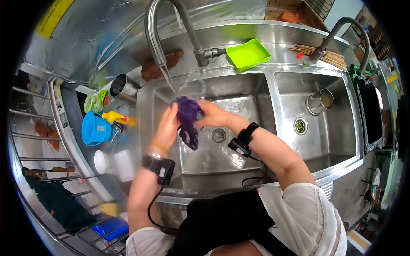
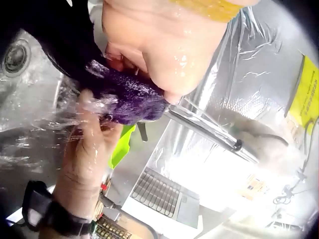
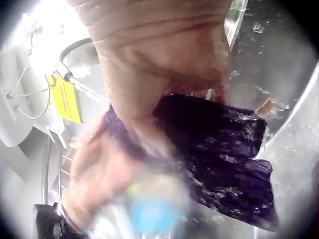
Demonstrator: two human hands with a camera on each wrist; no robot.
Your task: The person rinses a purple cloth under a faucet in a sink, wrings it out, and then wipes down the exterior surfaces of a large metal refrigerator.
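A soaked dark purple cloth (image 1: 188,114) hangs between both hands over the left sink basin (image 1: 243,158), right under the tall faucet (image 1: 153,34). Water runs onto it. My left hand (image 1: 166,127) grips the cloth from the left, thumb pressed along its top in the left wrist view. From the other side my right hand (image 1: 215,113) holds it with curled fingers. In the right wrist view, loose folds of the wet cloth (image 3: 224,154) dangle below the right palm, and part of it is hidden behind the hands.
A green tray (image 1: 248,55) sits on the back ledge. In the right basin (image 1: 294,89) lies a metal cup (image 1: 320,102). On the left counter stand a blue bucket (image 1: 95,129), a yellow bottle (image 1: 117,118), a metal container (image 1: 124,86) and a white cup (image 1: 101,162).
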